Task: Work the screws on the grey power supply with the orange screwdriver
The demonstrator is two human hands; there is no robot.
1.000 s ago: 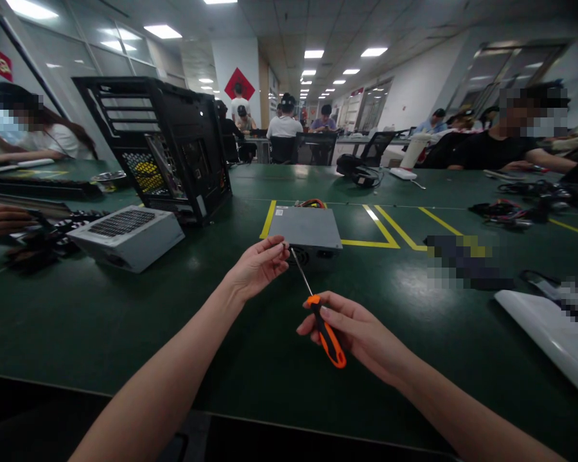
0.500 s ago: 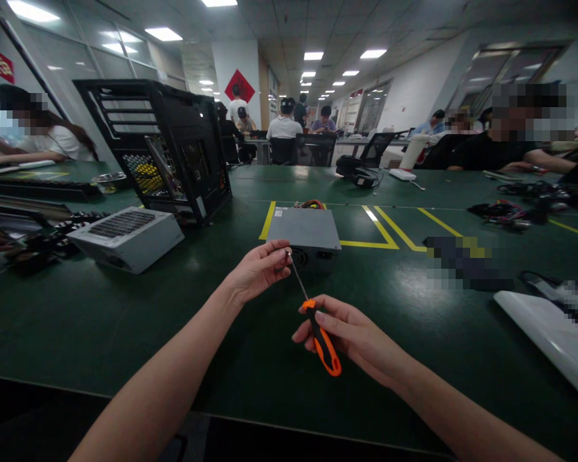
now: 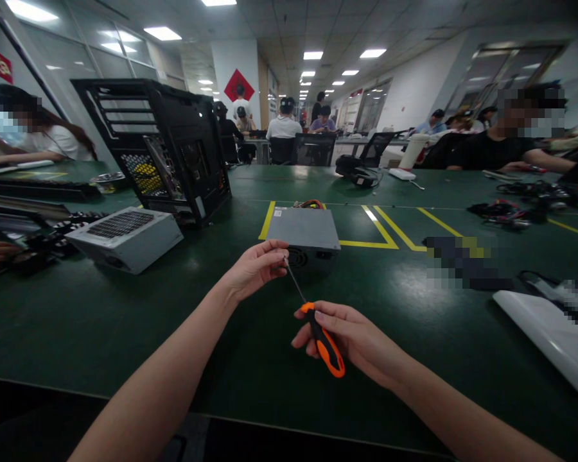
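Observation:
My right hand is closed round the orange and black handle of a screwdriver, whose thin shaft slants up and left. Thumb and fingers of my left hand pinch together at the screwdriver's tip; whatever small piece they hold there is too small to name. Just beyond both hands, a grey power supply lies on the green table, its fan grille and socket facing me and coloured cables at its back.
On the left stand a second power supply and an upright black computer case. A white device lies at the right edge. Cables and a black bag lie farther back. Other people sit around the room.
The screwdriver's tip and my left fingers have shifted slightly left, and the handle's end slightly right. The grip of both hands looks the same.

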